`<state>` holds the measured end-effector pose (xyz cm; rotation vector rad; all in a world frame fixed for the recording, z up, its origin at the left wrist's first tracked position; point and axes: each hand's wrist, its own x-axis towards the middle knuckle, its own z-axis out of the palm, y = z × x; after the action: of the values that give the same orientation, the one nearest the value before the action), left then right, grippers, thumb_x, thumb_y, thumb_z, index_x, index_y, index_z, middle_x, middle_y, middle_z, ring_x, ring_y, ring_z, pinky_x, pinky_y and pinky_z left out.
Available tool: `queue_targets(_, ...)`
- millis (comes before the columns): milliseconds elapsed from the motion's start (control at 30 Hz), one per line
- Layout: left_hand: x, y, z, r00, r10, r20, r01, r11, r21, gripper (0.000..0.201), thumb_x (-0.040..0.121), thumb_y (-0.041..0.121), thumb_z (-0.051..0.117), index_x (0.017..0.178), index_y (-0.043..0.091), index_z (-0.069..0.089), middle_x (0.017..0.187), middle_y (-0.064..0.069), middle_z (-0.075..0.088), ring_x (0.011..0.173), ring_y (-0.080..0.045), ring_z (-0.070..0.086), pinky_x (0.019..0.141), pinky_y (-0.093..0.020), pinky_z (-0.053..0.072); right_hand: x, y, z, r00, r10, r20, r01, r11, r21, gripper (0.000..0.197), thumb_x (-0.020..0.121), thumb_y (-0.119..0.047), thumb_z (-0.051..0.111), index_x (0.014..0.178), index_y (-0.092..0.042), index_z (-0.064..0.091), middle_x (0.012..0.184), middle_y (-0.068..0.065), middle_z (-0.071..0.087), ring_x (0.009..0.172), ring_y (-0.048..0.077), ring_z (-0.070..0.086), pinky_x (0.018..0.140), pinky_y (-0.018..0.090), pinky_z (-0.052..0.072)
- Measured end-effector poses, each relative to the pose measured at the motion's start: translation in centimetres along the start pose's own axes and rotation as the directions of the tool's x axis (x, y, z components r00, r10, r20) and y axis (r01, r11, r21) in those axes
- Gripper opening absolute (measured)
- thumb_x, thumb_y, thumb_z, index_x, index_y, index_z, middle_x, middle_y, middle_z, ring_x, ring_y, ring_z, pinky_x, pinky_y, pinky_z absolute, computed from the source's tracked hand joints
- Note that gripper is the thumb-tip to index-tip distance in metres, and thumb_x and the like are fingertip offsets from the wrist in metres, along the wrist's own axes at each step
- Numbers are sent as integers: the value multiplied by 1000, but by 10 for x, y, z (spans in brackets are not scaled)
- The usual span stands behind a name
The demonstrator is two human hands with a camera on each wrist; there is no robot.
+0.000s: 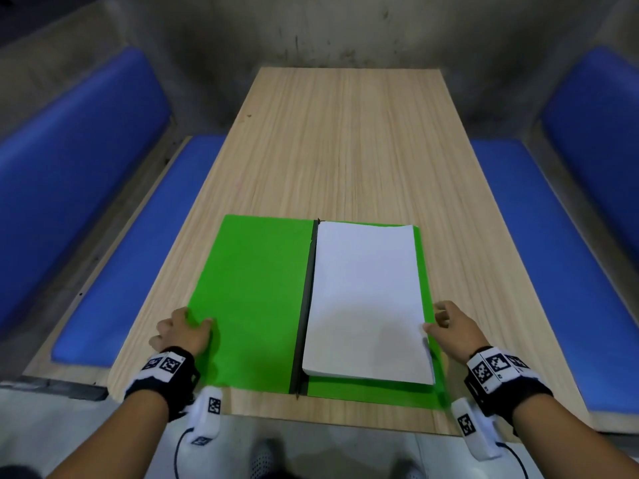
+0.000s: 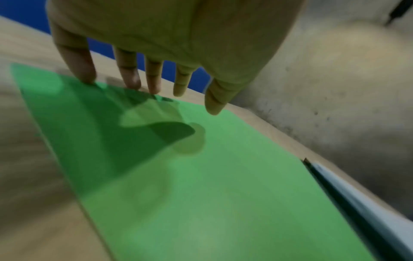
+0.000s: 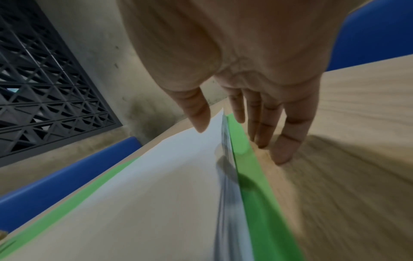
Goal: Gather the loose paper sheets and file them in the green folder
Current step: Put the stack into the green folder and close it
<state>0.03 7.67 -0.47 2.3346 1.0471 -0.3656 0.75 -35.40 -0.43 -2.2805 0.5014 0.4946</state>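
The green folder (image 1: 256, 288) lies open flat near the table's front edge, a black spine (image 1: 307, 299) down its middle. A neat stack of white paper sheets (image 1: 366, 299) rests on its right half. My left hand (image 1: 193, 323) is at the outer edge of the left cover (image 2: 201, 194), with straight fingertips (image 2: 132, 84) touching that edge and the thumb just over the green. My right hand (image 1: 434, 318) is at the stack's right edge. Its thumb lies on the top sheet (image 3: 156, 194) and its straight fingers (image 3: 283, 151) reach down past the folder's green border (image 3: 252, 176) to the table.
The wooden table (image 1: 345, 133) stretches away bare beyond the folder to a concrete wall. Blue padded benches (image 1: 69, 167) (image 1: 587, 133) run along both long sides. A dark lattice grille (image 3: 44, 88) is set in the wall on the left in the right wrist view.
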Motion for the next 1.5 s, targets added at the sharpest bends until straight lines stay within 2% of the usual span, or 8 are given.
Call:
queue_targets(367, 3, 16, -66, 949, 310, -53, -310, 891, -333, 19, 95, 23, 52, 91, 19, 70, 108, -20, 64, 95, -28, 56, 84, -40, 45, 9, 7, -14, 996, -11, 94, 20, 996, -87, 48, 93, -5, 40, 140, -12, 39, 138, 15, 52, 100, 29, 56, 75, 31, 43)
queue_targets(467, -41, 42, -91, 856, 513, 56, -374, 691, -619, 25, 94, 37, 49, 87, 21, 68, 94, -14, 59, 76, -22, 52, 66, -31, 41, 14, 11, -17, 993, -20, 115, 28, 997, -70, 44, 93, -5, 39, 136, -12, 43, 136, 14, 53, 88, 25, 54, 71, 30, 42)
queue_targets(600, -82, 68, -75, 617, 731, 292, -412, 616, -671, 80, 69, 78, 50, 123, 19, 60, 117, -12, 66, 101, -30, 62, 87, -40, 50, 18, 9, -22, 992, -6, 125, 10, 999, -31, 34, 95, -17, 40, 128, -16, 47, 103, 14, 64, 64, 23, 52, 59, 26, 41)
queue_targets(767, -97, 93, 21, 460, 711, 531, -730, 644, -229, 53, 90, 50, 47, 140, 34, 40, 141, 0, 47, 125, -15, 49, 108, -33, 39, 16, 3, -25, 980, 81, 182, -137, 938, 319, 33, 96, -48, 34, 96, -18, 49, 68, 6, 41, 55, 20, 38, 60, 36, 38)
queue_targets(1000, -95, 89, 94, 643, 525, 557, -749, 583, 315, 60, 89, 54, 45, 144, 42, 24, 152, 3, 16, 136, -26, 26, 107, -48, 33, 11, 6, -28, 978, 11, 208, -70, 958, 279, 47, 87, -64, 40, 125, -38, 37, 76, 9, 51, 53, 20, 46, 53, 27, 44)
queue_targets(1100, -98, 88, 100, 650, 550, 524, -749, 580, 320, 60, 88, 52, 47, 143, 43, 25, 152, 5, 16, 135, -25, 26, 106, -48, 32, 7, 6, -22, 971, -82, 224, 90, 996, -28, 76, 78, -50, 68, 142, -27, 34, 122, 15, 57, 85, 26, 62, 69, 26, 49)
queue_targets(1367, -69, 83, 101, 824, 330, 461, -137, 905, -403, 69, 83, 22, 68, 142, 15, 32, 143, -16, 38, 125, -34, 48, 97, -41, 47, -3, 1, -5, 976, -77, 206, 139, 942, -304, 87, 73, -34, 79, 147, -18, 35, 140, 8, 32, 127, 23, 45, 105, 28, 38)
queue_targets(1500, -74, 81, 93, 730, 354, 584, 63, 817, -573, 28, 84, 6, 65, 111, 1, 62, 106, -25, 68, 83, -29, 65, 73, -36, 50, -6, -2, -6, 979, -69, 194, 125, 948, -293, 91, 70, -31, 82, 147, -19, 35, 140, 7, 32, 126, 24, 46, 103, 26, 39)
